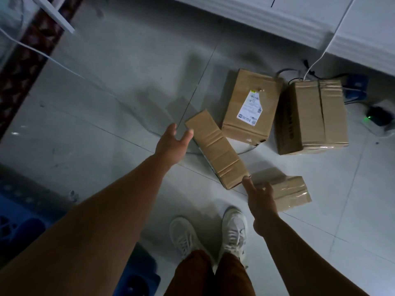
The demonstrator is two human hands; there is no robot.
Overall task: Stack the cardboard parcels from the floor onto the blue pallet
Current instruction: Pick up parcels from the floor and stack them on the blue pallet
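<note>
Long parcel [217, 149] on floor [106, 103] flanked by both hands — left hand [173, 144] spread wide at 10 o'clock end, right hand [261, 201] loosely spread, fingertip at 5 o'clock corner.

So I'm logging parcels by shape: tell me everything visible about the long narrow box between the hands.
The long box is plain brown cardboard with creases across its top, lying flat and diagonal on the grey floor. The left hand has its thumb at the far end; the right hand has a fingertip at the near corner. Neither grips it yet.
</note>
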